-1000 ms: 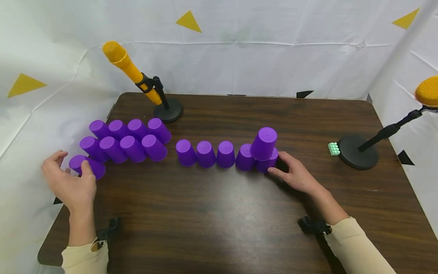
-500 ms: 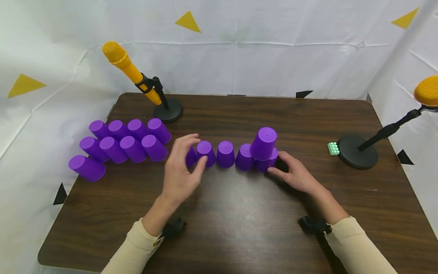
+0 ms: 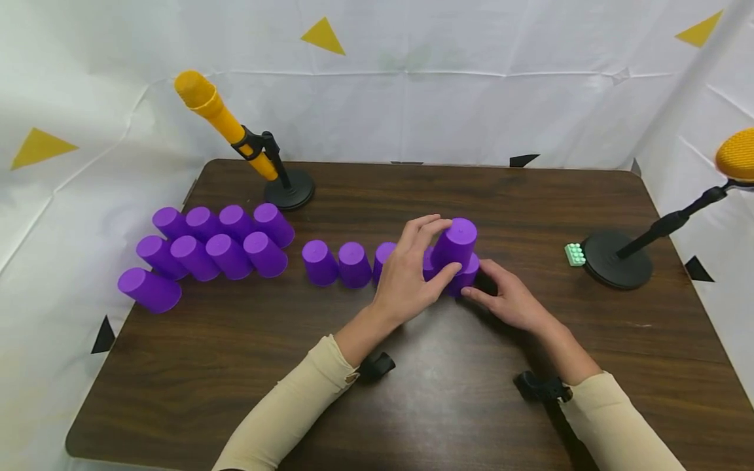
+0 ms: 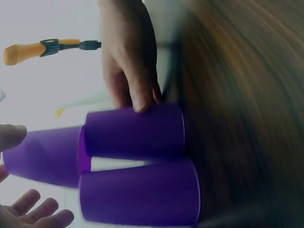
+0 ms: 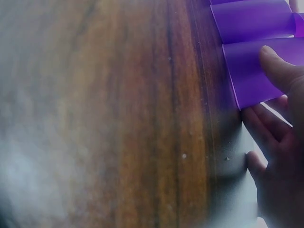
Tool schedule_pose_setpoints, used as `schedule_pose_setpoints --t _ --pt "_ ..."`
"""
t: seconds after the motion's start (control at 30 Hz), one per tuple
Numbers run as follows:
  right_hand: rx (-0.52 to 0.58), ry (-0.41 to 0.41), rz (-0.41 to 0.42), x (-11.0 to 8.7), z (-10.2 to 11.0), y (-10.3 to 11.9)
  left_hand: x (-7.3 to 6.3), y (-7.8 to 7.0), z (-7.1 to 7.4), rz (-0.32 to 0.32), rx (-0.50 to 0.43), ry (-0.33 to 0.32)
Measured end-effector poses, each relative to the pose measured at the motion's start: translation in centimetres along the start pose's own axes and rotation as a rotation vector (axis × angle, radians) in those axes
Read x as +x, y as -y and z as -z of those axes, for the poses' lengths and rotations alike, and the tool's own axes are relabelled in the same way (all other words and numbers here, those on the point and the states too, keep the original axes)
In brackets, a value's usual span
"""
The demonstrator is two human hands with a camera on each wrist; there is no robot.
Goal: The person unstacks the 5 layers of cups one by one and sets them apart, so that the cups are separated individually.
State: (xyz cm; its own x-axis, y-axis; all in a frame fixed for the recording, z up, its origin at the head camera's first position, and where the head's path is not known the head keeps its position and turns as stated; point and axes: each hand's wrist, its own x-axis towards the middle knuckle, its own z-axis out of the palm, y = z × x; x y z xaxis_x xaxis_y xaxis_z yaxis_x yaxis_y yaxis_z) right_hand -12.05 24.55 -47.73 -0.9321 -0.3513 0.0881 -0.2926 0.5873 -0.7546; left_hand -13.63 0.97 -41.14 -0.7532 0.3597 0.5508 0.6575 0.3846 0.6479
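My left hand (image 3: 412, 278) reaches round an upside-down purple cup (image 3: 456, 242) on top of two others, thumb and index finger at its sides near the closed end. In the left wrist view, that upper cup (image 4: 47, 154) straddles the two lower cups, and the other fingers (image 4: 45, 211) are spread apart. My right hand (image 3: 509, 297) holds the lower cup at the right end of the row (image 3: 465, 280), thumb (image 5: 270, 57) on its near side and fingers round the other side. More purple cups (image 3: 355, 268) continue this row to the left, partly hidden by my left hand.
Several more purple cups (image 3: 226, 255) stand in rows at the left of the dark wooden table (image 3: 188, 373). A yellow microphone (image 3: 218, 118) on a black stand is at the back left. Another stand (image 3: 618, 261) and a mint-green toy brick (image 3: 574, 255) are at the right.
My left hand has left the front cup of the left group and swept right past the row to the upper cup. The right hand stays at the lower cup.
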Motion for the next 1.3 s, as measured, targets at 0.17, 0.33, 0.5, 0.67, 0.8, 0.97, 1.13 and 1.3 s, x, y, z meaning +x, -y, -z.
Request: schedule_pose_setpoints --t 0.17,0.33,0.5,0.67,0.8,0.97,1.13,1.3 --pt "0.006 -0.017 0.026 0.0 0.0 0.0 0.5 -0.1 -1.3 -0.010 -0.008 -0.035" --pt "-0.003 -0.018 0.017 0.0 0.1 0.1 0.5 -0.1 -1.7 -0.031 -0.020 -0.051" --pt "-0.003 -0.014 0.001 -0.1 0.0 0.1 0.3 -0.3 -1.0 -0.020 -0.037 -0.060" --pt "-0.017 -0.012 0.004 -0.1 0.0 0.1 -0.9 -0.4 1.6 -0.011 -0.059 -0.104" --pt "-0.035 -0.009 0.001 -0.2 0.0 0.1 -3.0 0.1 4.8 0.027 -0.103 -0.199" --pt "-0.043 -0.013 0.001 -0.1 0.0 0.1 -6.5 0.5 10.4 0.099 -0.141 -0.393" --pt "-0.046 -0.003 -0.025 -0.2 0.0 0.1 -10.3 2.1 16.4 0.221 0.020 -0.579" --pt "-0.047 -0.012 -0.017 -0.2 0.0 -0.1 -14.2 7.6 20.7 0.478 0.156 -0.660"
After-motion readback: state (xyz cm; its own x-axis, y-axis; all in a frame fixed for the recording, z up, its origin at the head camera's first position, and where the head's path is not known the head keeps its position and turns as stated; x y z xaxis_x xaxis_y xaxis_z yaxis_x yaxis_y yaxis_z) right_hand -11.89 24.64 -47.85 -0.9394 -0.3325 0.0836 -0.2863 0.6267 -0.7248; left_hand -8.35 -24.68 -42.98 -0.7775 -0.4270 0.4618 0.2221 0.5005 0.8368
